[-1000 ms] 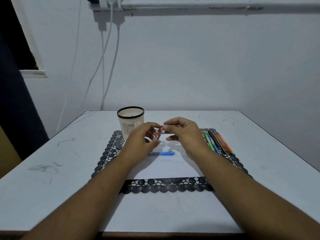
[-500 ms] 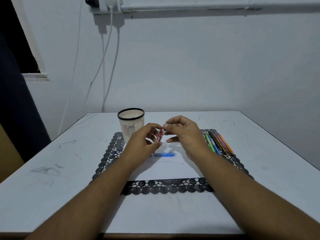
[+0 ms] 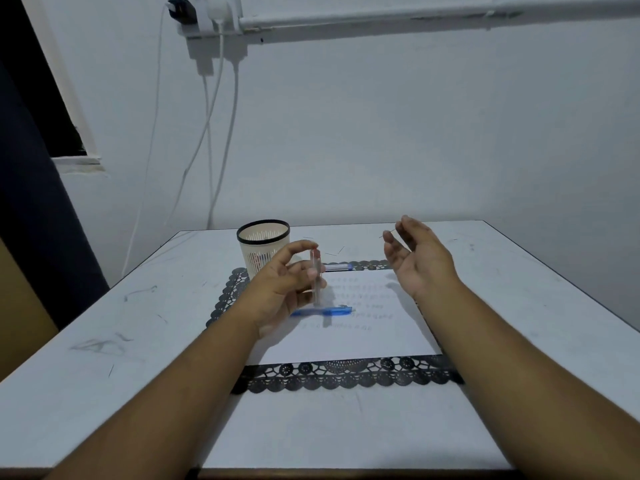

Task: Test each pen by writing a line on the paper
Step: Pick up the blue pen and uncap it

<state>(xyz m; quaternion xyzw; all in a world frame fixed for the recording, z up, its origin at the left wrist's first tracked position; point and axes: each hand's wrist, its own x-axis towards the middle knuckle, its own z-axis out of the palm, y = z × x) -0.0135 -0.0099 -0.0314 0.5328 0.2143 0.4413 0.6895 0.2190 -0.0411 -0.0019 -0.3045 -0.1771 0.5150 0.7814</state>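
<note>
My hands have come apart: my left hand (image 3: pixel 287 282) pinches a pen (image 3: pixel 316 276) upright mid-frame, my right hand (image 3: pixel 415 258) is spread wide, holding nothing, above the paper (image 3: pixel 363 334).

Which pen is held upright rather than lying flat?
The clear pen in the left hand, pinched upright above the paper. The blue pen lies flat on the paper; another lies at its far edge.
</note>
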